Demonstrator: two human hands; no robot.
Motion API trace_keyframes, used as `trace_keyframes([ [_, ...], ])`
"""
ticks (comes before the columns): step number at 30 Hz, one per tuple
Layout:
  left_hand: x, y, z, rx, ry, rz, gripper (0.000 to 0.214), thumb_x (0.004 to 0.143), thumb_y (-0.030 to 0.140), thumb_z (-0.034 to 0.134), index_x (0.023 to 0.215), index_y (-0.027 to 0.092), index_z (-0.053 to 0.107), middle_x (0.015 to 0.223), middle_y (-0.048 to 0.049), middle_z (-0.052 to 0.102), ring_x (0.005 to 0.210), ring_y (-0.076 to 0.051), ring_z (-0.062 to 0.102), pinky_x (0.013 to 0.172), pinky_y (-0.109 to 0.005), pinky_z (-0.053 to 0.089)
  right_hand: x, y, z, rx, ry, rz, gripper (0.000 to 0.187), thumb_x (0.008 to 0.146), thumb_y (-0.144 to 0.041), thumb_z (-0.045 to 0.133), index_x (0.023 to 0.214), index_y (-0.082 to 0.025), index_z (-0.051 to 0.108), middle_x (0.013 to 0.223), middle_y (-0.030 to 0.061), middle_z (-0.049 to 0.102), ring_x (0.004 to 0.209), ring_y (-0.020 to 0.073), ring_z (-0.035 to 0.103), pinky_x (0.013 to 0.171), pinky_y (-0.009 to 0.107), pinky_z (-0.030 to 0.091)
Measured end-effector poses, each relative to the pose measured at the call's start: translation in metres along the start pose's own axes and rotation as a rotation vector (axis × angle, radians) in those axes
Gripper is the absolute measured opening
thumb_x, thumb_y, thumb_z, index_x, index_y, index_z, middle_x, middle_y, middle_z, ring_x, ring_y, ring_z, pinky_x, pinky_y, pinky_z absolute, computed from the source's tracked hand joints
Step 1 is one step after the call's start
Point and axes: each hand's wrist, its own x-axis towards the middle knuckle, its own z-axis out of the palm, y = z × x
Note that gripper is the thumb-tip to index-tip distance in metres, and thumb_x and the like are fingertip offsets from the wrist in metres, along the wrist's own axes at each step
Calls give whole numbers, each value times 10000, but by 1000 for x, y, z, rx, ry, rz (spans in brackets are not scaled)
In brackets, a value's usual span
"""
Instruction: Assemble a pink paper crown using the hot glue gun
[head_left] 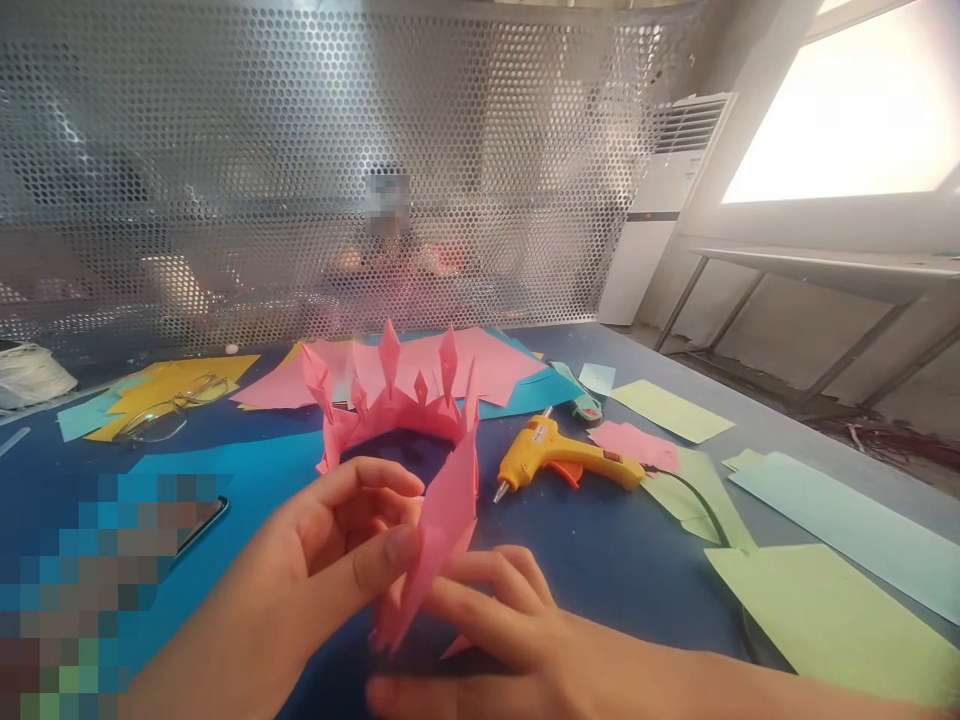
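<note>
A pink paper crown (448,505) with folded, diamond-shaped points stands on the dark blue tabletop, its ring curving away from me. My left hand (341,535) pinches the near end of its band between thumb and fingers; some of those fingertips are behind the paper. From the right, my right hand (517,625) reaches low against the band, fingers stretched and touching it, thumb apart below. A small pink paper tip shows under the right fingers, and I cannot tell what it belongs to. A yellow glue gun (559,455) lies just right of the crown, nozzle pointing left.
Pink sheets (495,365) lie behind the crown, a blue sheet (217,455) at left. Glasses (176,410) rest by yellow paper (142,395). Green sheets (832,610) and a pale blue strip (847,520) are at right. Perforated metal mesh (300,200) borders the back; a person sits beyond.
</note>
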Motion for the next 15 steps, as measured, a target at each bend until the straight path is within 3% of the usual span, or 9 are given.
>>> trace_keyframes([
  [2, 0, 0, -1, 24, 7, 1, 476, 562, 530, 872, 869, 261, 627, 640, 115, 590, 495, -10, 491, 527, -127, 417, 2, 9, 12, 1, 14, -39, 450, 1048, -276, 261, 1450, -204, 450, 1445, 129, 495, 1303, 295, 424, 1058, 485, 386],
  [3, 0, 0, -1, 41, 12, -2, 475, 572, 535, 865, 877, 264, 622, 636, 117, 596, 488, -7, 488, 526, -127, 419, 3, 14, 20, -5, 95, -105, 456, 1049, -285, 251, 1458, -196, 430, 1435, 126, 510, 1277, 285, 442, 1041, 464, 399],
  [4, 0, 0, -2, 58, 14, -6, 475, 582, 543, 858, 883, 266, 616, 642, 118, 603, 483, -7, 484, 522, -128, 421, 4, 19, 27, -11, 150, -123, 454, 1053, -294, 247, 1474, -213, 397, 1437, 100, 515, 1284, 266, 433, 1058, 439, 379],
  [7, 0, 0, -8, 115, 13, 2, 474, 614, 566, 832, 917, 276, 612, 673, 114, 606, 488, -7, 476, 506, -120, 423, 4, 27, 38, -27, 155, -152, 444, 1063, -317, 248, 1476, -221, 381, 1440, 69, 518, 1338, 219, 378, 1136, 390, 275],
  [12, 4, -4, -21, 181, 66, 68, 422, 659, 502, 831, 967, 336, 595, 734, 108, 589, 595, -32, 551, 564, -101, 471, 0, 9, 10, -26, 4, -114, 408, 1061, -255, 270, 1322, -186, 577, 1369, 64, 590, 1351, 227, 396, 1177, 441, 241],
  [13, 5, -4, -23, 176, 62, 80, 408, 657, 483, 838, 951, 338, 596, 747, 106, 594, 652, -41, 575, 610, -96, 485, 0, 5, 4, -22, -40, -45, 387, 1057, -233, 296, 1309, -187, 587, 1376, 54, 586, 1355, 214, 395, 1190, 421, 224],
  [15, 6, -4, -23, 150, 38, 103, 376, 648, 445, 854, 911, 336, 608, 729, 108, 583, 716, -45, 588, 667, -78, 486, -1, -2, -5, -30, -46, -45, 340, 1049, -217, 347, 1267, -195, 607, 1384, 14, 582, 1331, 181, 430, 1217, 386, 138],
])
